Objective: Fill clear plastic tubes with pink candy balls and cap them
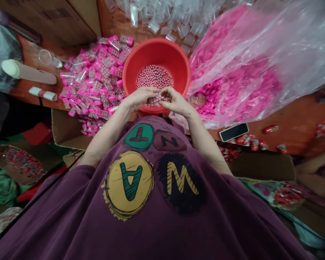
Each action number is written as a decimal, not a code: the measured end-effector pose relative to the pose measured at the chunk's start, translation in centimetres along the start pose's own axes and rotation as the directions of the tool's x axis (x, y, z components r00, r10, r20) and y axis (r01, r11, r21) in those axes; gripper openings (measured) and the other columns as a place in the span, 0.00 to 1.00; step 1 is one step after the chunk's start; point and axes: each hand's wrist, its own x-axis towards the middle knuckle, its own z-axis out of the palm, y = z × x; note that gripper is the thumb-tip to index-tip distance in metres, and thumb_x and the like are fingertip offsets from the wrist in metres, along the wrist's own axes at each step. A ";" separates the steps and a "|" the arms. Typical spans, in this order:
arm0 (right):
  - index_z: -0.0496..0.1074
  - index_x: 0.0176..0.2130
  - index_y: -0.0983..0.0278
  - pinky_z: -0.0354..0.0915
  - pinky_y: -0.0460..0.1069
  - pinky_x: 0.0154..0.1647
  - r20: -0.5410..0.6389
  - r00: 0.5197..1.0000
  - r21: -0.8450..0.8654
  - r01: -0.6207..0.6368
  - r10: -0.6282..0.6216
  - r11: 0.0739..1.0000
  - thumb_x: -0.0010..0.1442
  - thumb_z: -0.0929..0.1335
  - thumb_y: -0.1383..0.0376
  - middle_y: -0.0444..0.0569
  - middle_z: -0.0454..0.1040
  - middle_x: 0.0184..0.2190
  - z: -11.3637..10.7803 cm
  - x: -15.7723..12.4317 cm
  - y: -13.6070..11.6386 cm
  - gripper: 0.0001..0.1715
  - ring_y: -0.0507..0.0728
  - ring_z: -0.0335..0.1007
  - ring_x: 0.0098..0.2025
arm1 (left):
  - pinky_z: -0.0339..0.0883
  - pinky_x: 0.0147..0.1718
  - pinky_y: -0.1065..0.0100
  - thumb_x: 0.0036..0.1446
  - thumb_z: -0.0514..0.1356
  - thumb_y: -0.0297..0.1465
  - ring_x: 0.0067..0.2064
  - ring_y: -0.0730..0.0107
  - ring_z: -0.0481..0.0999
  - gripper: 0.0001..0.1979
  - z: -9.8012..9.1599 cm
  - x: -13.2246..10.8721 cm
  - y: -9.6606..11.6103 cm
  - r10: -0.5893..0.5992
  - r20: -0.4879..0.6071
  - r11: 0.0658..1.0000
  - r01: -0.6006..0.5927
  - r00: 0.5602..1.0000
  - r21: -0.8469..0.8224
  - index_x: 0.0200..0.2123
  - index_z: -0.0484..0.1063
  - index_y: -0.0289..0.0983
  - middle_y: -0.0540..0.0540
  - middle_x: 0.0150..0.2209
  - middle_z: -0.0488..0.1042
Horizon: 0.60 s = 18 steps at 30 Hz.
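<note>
Over the near rim of a red plastic bowl (182, 68), my two hands face each other with bent fingers. Small round pink balls (154, 76) cover the bowl's bottom, with a few darker ones among them. My left hand (143, 96) and my right hand (176, 101) close around a cluster of paler pink balls (157, 99) between their fingertips. Whether a clear jar encloses this cluster I cannot tell. To the left of the bowl is a heap of small clear jars with pink caps (97, 79), filled with pink balls.
Empty clear jars (162, 21) lie behind the bowl. On the right, a clear plastic bag (260, 72) holds many pink caps. A phone (234, 132) rests near the table edge by small red packs (254, 142). A whitish bottle (29, 72) and a cardboard box (51, 21) are at left.
</note>
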 end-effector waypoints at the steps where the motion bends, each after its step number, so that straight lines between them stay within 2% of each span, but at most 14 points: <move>1: 0.66 0.46 0.58 0.75 0.57 0.55 -0.005 1.000 0.018 -0.017 0.017 1.000 0.58 0.73 0.55 0.48 0.75 0.44 0.2 0.1 0.1 0.20 0.59 0.72 0.49 | 0.74 0.42 0.65 0.54 0.63 0.21 0.36 0.68 0.79 0.13 -0.1 0.0 0.0 0.002 0.007 1.000 -0.002 1.000 0.013 0.39 0.86 0.36 0.47 0.33 0.81; 6: 0.63 0.41 0.57 0.76 0.56 0.52 -0.040 0.998 0.076 -0.040 0.043 0.996 0.58 0.74 0.55 0.47 0.73 0.41 0.8 0.0 0.7 0.20 0.58 0.71 0.46 | 0.71 0.36 0.68 0.53 0.63 0.22 0.31 0.71 0.75 0.11 -0.4 -0.1 -0.3 -0.001 -0.003 1.000 0.002 1.000 0.015 0.36 0.84 0.36 0.47 0.31 0.79; 9: 0.66 0.44 0.57 0.76 0.55 0.46 -0.081 0.994 0.140 -0.057 0.069 0.988 0.60 0.75 0.49 0.46 0.73 0.38 0.8 -0.2 1.6 0.23 0.58 0.72 0.42 | 0.69 0.32 0.69 0.52 0.63 0.23 0.30 0.72 0.74 0.11 -0.4 0.0 -0.5 -0.022 -0.028 0.997 0.020 0.999 -0.076 0.37 0.83 0.35 0.47 0.32 0.80; 11: 0.68 0.47 0.57 0.76 0.56 0.44 -0.160 0.984 0.154 -0.058 0.083 0.986 0.63 0.73 0.46 0.47 0.74 0.39 0.7 -0.1 2.4 0.23 0.58 0.73 0.41 | 0.69 0.31 0.70 0.52 0.61 0.24 0.30 0.72 0.75 0.12 -0.1 0.0 -0.6 -0.043 -0.057 0.987 0.034 0.997 -0.154 0.39 0.82 0.35 0.46 0.33 0.80; 14: 0.70 0.50 0.58 0.76 0.58 0.53 -0.305 0.952 0.070 -0.020 0.040 0.997 0.66 0.70 0.49 0.50 0.79 0.45 1.2 -0.1 3.2 0.20 0.60 0.76 0.47 | 0.73 0.33 0.68 0.57 0.60 0.31 0.33 0.69 0.78 0.11 0.5 -0.1 -0.5 -0.067 -0.083 0.970 0.045 0.994 -0.241 0.41 0.80 0.37 0.46 0.35 0.81; 18: 0.77 0.52 0.61 0.70 0.59 0.67 -0.336 0.937 -0.140 0.049 -0.094 0.989 0.67 0.68 0.54 0.54 0.82 0.53 2.3 -1.2 3.8 0.19 0.61 0.77 0.57 | 0.76 0.37 0.65 0.56 0.64 0.39 0.38 0.66 0.80 0.09 1.2 -0.8 -0.1 0.011 -0.044 0.979 -0.020 0.999 -0.203 0.35 0.75 0.41 0.46 0.34 0.79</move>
